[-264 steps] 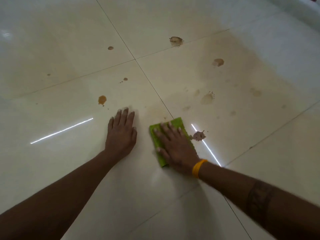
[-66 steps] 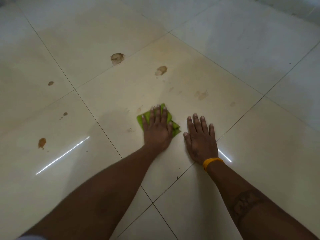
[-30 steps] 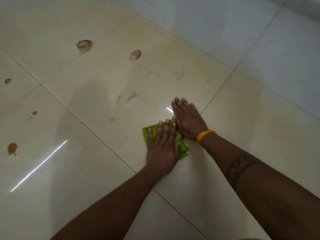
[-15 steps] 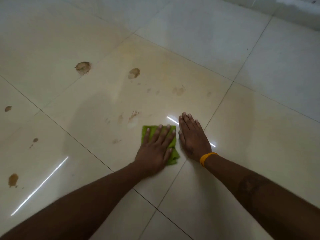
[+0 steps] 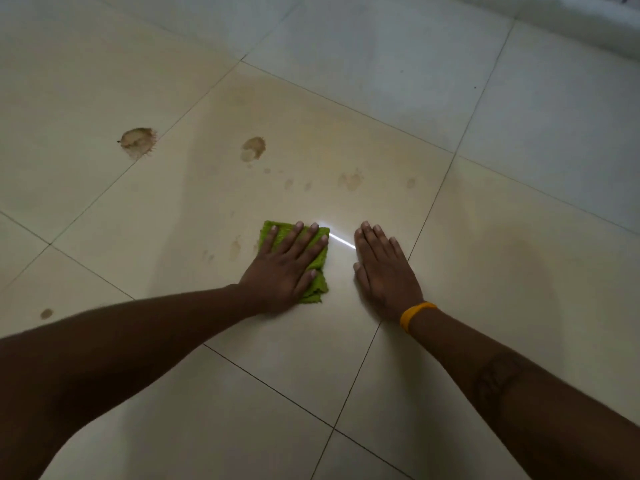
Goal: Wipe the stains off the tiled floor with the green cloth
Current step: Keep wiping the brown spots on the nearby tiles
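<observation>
My left hand (image 5: pixel 284 268) lies flat on the folded green cloth (image 5: pixel 318 284) and presses it to the glossy cream tiled floor (image 5: pixel 450 237). Fingers are straight and spread over the cloth. My right hand (image 5: pixel 384 271), with a yellow wristband, rests flat on the bare tile just right of the cloth, fingers together. Brown stains lie beyond: a large one (image 5: pixel 136 142) at far left, another (image 5: pixel 252 148) ahead, faint smears (image 5: pixel 351 181) further right, and small marks (image 5: pixel 235 249) just left of the cloth.
A small brown spot (image 5: pixel 46 313) sits at the left beside my left forearm. A pale raised edge or wall base (image 5: pixel 571 19) runs across the top right corner. Dark grout lines cross the floor.
My left hand has slid the cloth slightly forward and left. My right hand has moved apart from the cloth, leaving a gap. The small smear ahead of the cloth is gone from view.
</observation>
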